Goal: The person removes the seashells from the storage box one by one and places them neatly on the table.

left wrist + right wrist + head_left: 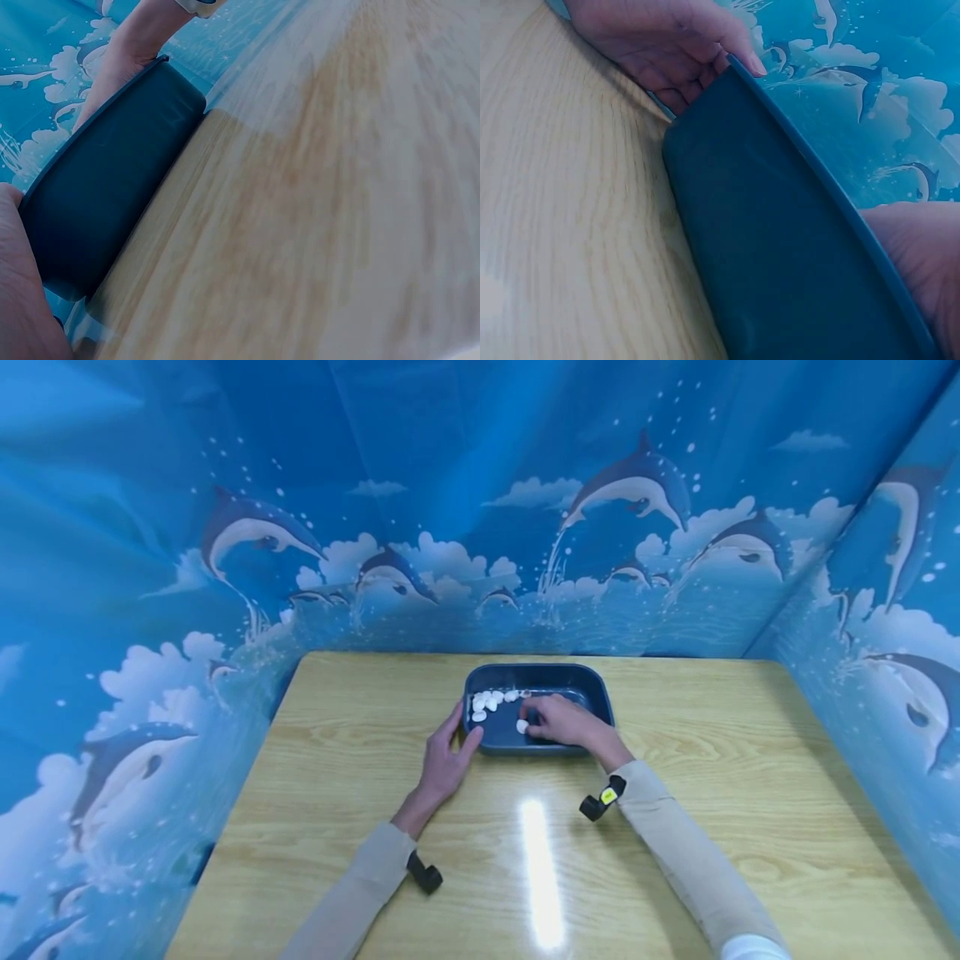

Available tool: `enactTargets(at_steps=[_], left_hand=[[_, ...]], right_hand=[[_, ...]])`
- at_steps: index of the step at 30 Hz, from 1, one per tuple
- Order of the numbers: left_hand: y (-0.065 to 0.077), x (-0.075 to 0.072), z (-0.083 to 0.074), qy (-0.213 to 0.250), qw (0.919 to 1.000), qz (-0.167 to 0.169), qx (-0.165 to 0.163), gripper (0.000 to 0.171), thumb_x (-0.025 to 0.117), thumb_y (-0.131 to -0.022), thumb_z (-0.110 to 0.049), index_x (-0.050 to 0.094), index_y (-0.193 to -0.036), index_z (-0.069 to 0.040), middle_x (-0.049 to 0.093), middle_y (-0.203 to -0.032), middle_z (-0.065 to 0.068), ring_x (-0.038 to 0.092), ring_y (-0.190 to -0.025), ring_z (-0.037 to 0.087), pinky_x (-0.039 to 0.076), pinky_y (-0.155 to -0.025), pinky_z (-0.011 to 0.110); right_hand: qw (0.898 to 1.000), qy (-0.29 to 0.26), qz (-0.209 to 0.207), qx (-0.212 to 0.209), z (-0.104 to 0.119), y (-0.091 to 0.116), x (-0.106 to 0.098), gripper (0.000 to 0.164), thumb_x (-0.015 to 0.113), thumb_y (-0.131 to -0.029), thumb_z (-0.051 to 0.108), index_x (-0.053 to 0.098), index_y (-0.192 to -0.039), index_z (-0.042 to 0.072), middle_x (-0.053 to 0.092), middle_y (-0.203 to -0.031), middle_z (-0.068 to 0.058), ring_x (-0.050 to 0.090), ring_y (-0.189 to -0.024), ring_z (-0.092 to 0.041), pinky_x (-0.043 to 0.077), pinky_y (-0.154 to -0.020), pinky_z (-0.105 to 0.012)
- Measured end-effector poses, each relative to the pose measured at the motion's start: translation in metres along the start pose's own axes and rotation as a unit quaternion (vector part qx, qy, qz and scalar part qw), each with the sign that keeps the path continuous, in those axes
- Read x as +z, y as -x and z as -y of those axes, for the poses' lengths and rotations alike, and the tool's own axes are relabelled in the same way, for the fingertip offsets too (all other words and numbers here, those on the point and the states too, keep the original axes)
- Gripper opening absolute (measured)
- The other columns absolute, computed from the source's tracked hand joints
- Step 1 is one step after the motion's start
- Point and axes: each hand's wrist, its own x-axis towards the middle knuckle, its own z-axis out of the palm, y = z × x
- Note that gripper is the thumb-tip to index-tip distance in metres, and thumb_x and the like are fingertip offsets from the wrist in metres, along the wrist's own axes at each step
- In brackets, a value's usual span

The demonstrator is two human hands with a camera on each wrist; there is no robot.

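Note:
A dark blue rectangular tray [510, 749] with raised walls stands on the table. Inside it, several small white pebble-like pieces [480, 703] lie grouped along the left end and far wall, beside a brownish one [526, 693]. My left hand [444, 764] holds the tray's near left corner; its thumb lies at the rim and its fingers run along the outer wall. Reaching in over the near right side, my right hand [562, 720] pinches one white pebble-like piece [522, 726] between thumb and fingers, low over the tray floor. In the right wrist view the tray wall hides the right fingertips.
The wood-grain table [360, 710] extends around the tray, with a bright light reflection in front of it. A blue curtain [465, 510] printed with dolphins hangs behind and at both sides. Each sleeve carries a black wrist camera, one of them here [592, 807].

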Motion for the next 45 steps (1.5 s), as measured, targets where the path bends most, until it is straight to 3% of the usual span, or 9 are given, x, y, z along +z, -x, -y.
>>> enactTargets(at_steps=[9,17,29,41,45], left_hand=[[-0.001,0.001,0.0,-0.002,1.0,0.001,-0.004,0.064,0.062,-0.106,-0.024,0.035,-0.161,-0.005,0.035,-0.167,0.016,0.032,-0.155,0.023,0.028,-0.127,0.043],[0.0,0.0,0.0,0.0,1.0,-0.004,-0.003,0.064,0.063,-0.105,-0.023,0.036,-0.161,-0.006,0.036,-0.166,0.016,0.033,-0.154,0.024,0.029,-0.127,0.044],[0.0,0.0,0.001,0.001,1.0,0.001,0.003,0.064,0.063,-0.106,-0.022,0.035,-0.161,-0.007,0.035,-0.167,0.016,0.031,-0.155,0.022,0.027,-0.128,0.043],[0.001,0.0,0.001,-0.003,1.0,0.003,-0.002,0.064,0.062,-0.106,-0.024,0.034,-0.161,-0.006,0.034,-0.168,0.016,0.031,-0.155,0.021,0.028,-0.127,0.043],[0.0,0.0,0.002,-0.005,1.0,0.006,0.003,0.064,0.061,-0.107,-0.024,0.033,-0.162,-0.006,0.034,-0.168,0.016,0.031,-0.155,0.021,0.028,-0.128,0.043]], right_hand=[[1.0,-0.009,0.012,-0.002,-0.001,0.0,0.0,0.024,0.071,-0.099,0.016,0.07,-0.122,0.01,0.063,-0.075,0.003,0.049,-0.057,-0.009,0.041,-0.053,-0.026],[1.0,-0.025,0.017,0.005,-0.002,-0.001,-0.001,0.015,0.072,-0.1,0.019,0.068,-0.112,0.011,0.058,-0.069,0.001,0.051,-0.058,-0.013,0.04,-0.051,-0.028],[0.999,-0.036,0.009,0.013,-0.006,0.0,-0.003,0.022,0.074,-0.097,0.02,0.068,-0.111,0.004,0.058,-0.07,0.001,0.051,-0.06,-0.012,0.045,-0.057,-0.028],[0.998,-0.048,-0.041,0.006,0.023,0.023,-0.021,0.023,0.07,-0.101,0.026,0.067,-0.116,0.009,0.054,-0.071,0.001,0.048,-0.06,-0.015,0.039,-0.055,-0.03],[0.996,-0.072,-0.056,-0.018,0.039,0.036,-0.024,0.02,0.071,-0.101,0.024,0.066,-0.115,0.01,0.052,-0.069,0.002,0.046,-0.058,-0.014,0.039,-0.054,-0.028]])
